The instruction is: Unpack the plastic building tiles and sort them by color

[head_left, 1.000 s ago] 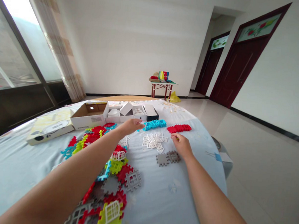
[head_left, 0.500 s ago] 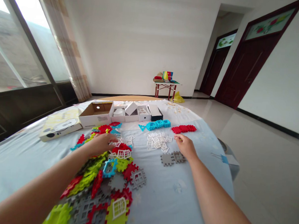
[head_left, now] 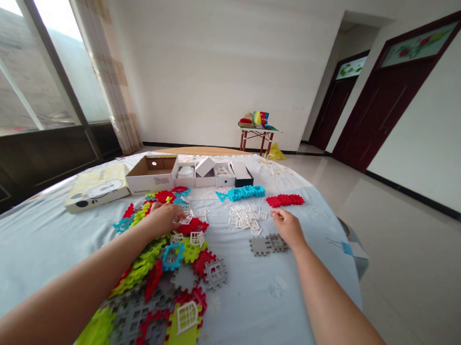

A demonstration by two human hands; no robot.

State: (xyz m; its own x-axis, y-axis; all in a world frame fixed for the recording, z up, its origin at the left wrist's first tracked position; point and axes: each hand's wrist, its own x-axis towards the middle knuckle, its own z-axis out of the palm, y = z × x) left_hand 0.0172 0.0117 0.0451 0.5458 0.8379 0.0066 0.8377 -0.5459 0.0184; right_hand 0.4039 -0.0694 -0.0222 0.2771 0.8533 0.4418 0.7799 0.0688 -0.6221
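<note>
My left hand (head_left: 165, 218) lies on top of a heap of interlocking plastic tiles (head_left: 163, 272) in red, green, grey and blue, fingers curled over small white lattice pieces; what it grips is hidden. My right hand (head_left: 287, 226) rests on the pale blue tablecloth (head_left: 254, 302), fingers pinched together, just right of a cluster of white window pieces (head_left: 246, 217) and above two joined grey tiles (head_left: 268, 243). Farther back lie a row of joined blue tiles (head_left: 242, 193) and a row of joined red tiles (head_left: 285, 200).
An open cardboard box (head_left: 153, 172) and several small white and black boxes (head_left: 215, 172) stand at the table's far side. A flat yellow-white box (head_left: 97, 187) lies at the left. A small red-legged table (head_left: 258, 130) stands by the far wall. Dark doors are at the right.
My left hand has pulled back from the blue tile row to the heap of tiles at the left. My right hand has hardly moved.
</note>
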